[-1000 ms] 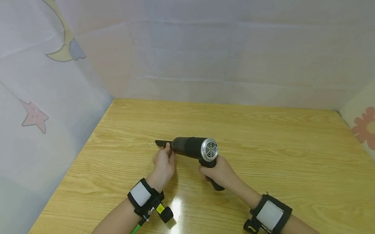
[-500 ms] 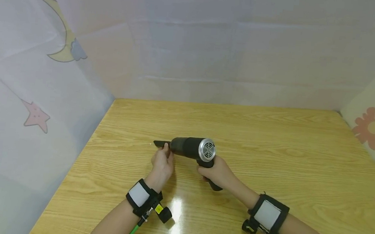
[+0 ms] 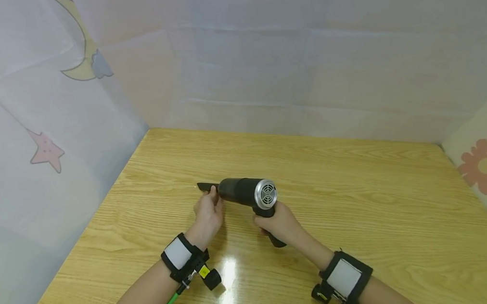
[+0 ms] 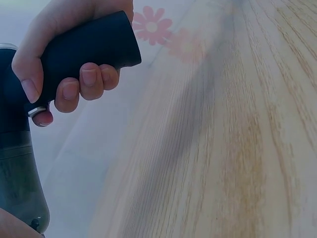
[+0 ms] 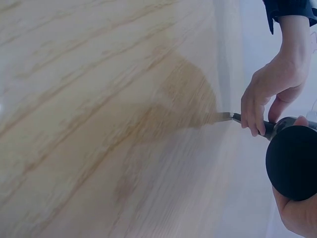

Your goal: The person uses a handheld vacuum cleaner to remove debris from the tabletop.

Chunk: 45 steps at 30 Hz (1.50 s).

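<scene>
A black handheld vacuum cleaner (image 3: 244,191) with a silver vent at its rear lies level, close over the table. My right hand (image 3: 280,223) grips its pistol handle (image 4: 91,49). In the left wrist view, a finger of that hand lies at a small silver button (image 4: 37,111). My left hand (image 3: 207,214) pinches the narrow nozzle (image 3: 206,186) near the front of the body. In the right wrist view, the nozzle tip (image 5: 235,117) points down close to the tabletop. A tiny white speck (image 3: 195,187) shows just left of the tip.
The wood-grain table (image 3: 354,181) reaches back to a pale cloth backdrop (image 3: 241,74). Another cloth wall with a moon and a star (image 3: 46,150) borders it on the left, and one with a flower (image 3: 486,165) on the right. Both wrists wear strapped cameras with green cables.
The vacuum cleaner and both hands have shifted slightly left. Several white specks showed before the nozzle tip a second ago; now only a tiny one shows. Both grips look the same.
</scene>
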Motion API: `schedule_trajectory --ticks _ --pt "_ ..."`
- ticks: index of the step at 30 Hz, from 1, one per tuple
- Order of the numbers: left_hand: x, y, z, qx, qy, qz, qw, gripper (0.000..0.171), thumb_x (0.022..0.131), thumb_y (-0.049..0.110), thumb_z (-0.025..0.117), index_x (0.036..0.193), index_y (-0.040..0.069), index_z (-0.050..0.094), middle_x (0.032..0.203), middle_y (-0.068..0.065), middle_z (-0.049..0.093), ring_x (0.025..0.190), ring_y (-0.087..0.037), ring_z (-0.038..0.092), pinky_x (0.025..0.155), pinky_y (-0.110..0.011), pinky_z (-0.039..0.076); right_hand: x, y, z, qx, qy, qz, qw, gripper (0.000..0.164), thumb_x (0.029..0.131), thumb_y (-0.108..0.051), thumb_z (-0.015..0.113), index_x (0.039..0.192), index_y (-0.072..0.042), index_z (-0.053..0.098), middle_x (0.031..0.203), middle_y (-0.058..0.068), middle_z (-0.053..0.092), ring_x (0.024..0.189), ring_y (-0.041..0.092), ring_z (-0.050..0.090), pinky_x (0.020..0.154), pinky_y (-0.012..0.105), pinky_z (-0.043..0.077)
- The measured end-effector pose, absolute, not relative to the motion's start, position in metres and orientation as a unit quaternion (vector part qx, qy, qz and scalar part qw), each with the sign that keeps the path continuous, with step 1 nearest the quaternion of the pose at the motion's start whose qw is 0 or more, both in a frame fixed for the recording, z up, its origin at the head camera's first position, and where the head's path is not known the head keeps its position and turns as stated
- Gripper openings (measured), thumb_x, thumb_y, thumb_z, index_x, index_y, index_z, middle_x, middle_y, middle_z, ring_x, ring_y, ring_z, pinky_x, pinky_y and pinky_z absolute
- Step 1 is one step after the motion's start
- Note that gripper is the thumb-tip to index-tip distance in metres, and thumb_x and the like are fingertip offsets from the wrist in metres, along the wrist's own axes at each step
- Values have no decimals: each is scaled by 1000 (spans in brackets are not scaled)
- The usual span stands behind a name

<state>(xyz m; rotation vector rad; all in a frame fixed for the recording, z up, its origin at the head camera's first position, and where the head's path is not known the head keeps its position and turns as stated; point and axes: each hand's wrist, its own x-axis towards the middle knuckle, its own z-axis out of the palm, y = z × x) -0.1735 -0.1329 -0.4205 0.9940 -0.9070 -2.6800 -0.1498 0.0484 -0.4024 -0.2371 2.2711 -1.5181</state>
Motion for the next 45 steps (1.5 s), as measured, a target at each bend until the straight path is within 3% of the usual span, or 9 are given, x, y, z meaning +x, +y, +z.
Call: schedule_trajectory --ticks 10,16,20,22,27,32,39,45 --pt "-174 -134 -422 324 -307 -893 64 65 99 6 46 151 -2 9 158 -15 18 143 -21 29 119 -26 32 -150 48 -403 -93 808 -547 197 36 84 -13 64 113 5 54 71 12 61 58 18 62 56 24 51" --pt "-175 -137 -426 334 -291 -896 35 56 98 7 51 148 0 27 149 -12 32 134 -20 40 115 -24 37 -154 55 -411 -102 797 -559 205 25 85 -15 62 99 6 59 61 4 59 57 17 58 58 25 49" --pt "-175 -139 -428 338 -270 -902 10 53 98 11 52 146 4 32 130 -8 43 118 -16 48 110 -20 42 -159 65 -419 -111 756 -602 233 32 87 -13 58 107 12 56 62 -1 58 58 14 57 60 25 51" --pt "-175 -141 -428 329 -253 -910 5 51 99 16 50 146 7 33 130 -7 43 122 -16 48 110 -20 42 -162 70 -422 -101 721 -636 255 37 88 -12 56 115 12 51 67 -2 59 59 12 57 60 24 52" --pt "-177 -145 -423 286 -265 -921 1 49 102 28 41 148 15 30 149 -5 31 141 -19 34 115 -24 37 -171 83 -425 -61 638 -708 297 22 91 -15 52 110 -3 51 74 -5 58 61 6 56 61 20 51" --pt "-184 -144 -415 253 -308 -917 -2 49 103 24 42 148 12 29 144 -4 36 142 -19 33 115 -22 37 -184 99 -424 -33 570 -753 327 13 95 -15 47 107 -12 50 75 -7 56 63 4 56 59 17 50" --pt "-194 -135 -407 250 -356 -900 4 43 100 18 50 140 3 42 127 -7 52 130 -18 48 107 -20 45 -199 123 -421 -40 462 -806 369 16 100 -11 34 112 -9 45 77 -6 54 63 5 55 58 14 50" --pt "-198 -125 -402 246 -379 -892 14 30 98 18 55 124 3 53 114 -6 56 102 -9 61 100 -16 49 -208 140 -426 -78 383 -831 396 20 101 -11 30 107 -10 49 78 -5 56 65 6 55 61 14 49"
